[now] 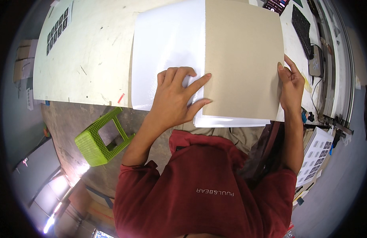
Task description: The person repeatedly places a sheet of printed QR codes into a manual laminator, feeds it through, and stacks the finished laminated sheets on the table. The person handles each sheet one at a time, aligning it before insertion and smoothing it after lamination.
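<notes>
A brown cardboard sheet (243, 59) lies in front of me at the table's near edge. Glossy white sheeting (167, 43) lies to its left, meeting it along a straight line. My left hand (176, 94) spreads over that line: the index finger and thumb tips touch the board's left edge, while the other fingers bend onto the white side. With the thumb on top, my right hand (291, 82) grips the board's right edge; its other fingers are partly hidden. White paper layers (231, 122) stick out below the board's near edge.
A pale table (92, 59) bears a printed sheet (58, 29) and a small red strip (120, 98). A keyboard (301, 29), digital clock (316, 61) and phone (275, 4) are at the right. A green stool (98, 133) stands on the floor; printed sheets (315, 154) lie lower right.
</notes>
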Available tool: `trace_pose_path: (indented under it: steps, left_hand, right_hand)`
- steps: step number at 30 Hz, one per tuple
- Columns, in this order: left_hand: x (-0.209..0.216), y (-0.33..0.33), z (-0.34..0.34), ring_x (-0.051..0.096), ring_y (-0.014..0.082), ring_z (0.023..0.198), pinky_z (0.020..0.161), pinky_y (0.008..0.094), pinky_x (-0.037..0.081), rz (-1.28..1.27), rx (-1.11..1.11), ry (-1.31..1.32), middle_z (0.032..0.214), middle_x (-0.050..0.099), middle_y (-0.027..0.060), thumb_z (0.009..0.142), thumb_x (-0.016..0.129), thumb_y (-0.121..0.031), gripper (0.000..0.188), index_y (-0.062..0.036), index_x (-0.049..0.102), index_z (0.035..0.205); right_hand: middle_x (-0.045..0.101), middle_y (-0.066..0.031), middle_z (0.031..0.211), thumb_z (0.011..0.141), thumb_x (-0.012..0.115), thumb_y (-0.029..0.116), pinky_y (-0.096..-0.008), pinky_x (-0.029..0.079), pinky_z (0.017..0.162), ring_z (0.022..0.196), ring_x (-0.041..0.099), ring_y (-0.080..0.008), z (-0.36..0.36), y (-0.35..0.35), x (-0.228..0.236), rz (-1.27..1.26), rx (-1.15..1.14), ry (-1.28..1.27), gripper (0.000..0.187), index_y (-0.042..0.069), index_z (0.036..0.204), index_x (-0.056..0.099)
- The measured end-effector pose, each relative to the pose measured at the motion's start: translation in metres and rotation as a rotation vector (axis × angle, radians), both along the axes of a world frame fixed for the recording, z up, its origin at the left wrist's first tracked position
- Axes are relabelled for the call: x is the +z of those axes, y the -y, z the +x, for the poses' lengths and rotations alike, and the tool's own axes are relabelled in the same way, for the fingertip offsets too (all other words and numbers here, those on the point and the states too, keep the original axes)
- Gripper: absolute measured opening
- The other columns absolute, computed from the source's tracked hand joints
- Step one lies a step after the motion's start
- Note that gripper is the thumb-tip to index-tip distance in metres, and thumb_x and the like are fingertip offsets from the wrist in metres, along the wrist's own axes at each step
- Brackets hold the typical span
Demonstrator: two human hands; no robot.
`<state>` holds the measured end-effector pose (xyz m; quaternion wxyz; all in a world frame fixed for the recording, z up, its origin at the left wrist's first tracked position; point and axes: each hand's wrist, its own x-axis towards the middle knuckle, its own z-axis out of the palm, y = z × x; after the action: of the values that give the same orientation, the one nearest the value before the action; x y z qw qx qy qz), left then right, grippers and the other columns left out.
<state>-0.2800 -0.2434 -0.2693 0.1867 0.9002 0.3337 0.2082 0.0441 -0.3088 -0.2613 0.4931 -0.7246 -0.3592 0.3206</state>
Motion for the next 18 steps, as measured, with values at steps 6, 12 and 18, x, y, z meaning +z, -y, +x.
trace_pose_path:
  steps: [6,12,18]
  left_hand:
    - [0.002,0.001,0.002,0.049,0.0284,0.099,0.088,0.0405,0.037,0.03,0.0,-0.034,0.113,0.055,0.0093,0.083,0.075,-0.044,0.055,-0.0166,0.067,0.129]
    - [0.009,0.002,0.005,0.048,0.0283,0.104,0.087,0.0442,0.036,0.008,-0.005,-0.104,0.114,0.055,0.0086,0.085,0.073,-0.042,0.05,-0.0165,0.067,0.127]
    - [0.017,0.012,-0.014,0.044,0.0362,0.12,0.1,0.0526,0.032,-0.075,-0.032,-0.012,0.134,0.05,0.0163,0.077,0.078,-0.051,0.071,-0.017,0.06,0.137]
  right_hand:
    - [0.071,-0.0103,0.094,0.093,0.07,0.012,-0.0256,0.049,0.074,0.081,0.064,-0.0129,-0.004,0.0,0.01,-0.121,-0.032,0.367,0.039,-0.004,0.128,0.062]
    - [0.067,-0.0194,0.103,0.081,0.076,0.008,-0.0415,0.052,0.082,0.095,0.064,-0.0358,-0.044,0.016,0.034,0.126,0.309,0.961,0.034,-0.004,0.111,0.068]
    - [0.061,-0.0237,0.127,0.091,0.069,0.023,-0.0547,0.035,0.112,0.126,0.055,-0.0399,-0.072,0.026,0.011,0.071,0.639,1.022,0.049,-0.003,0.131,0.058]
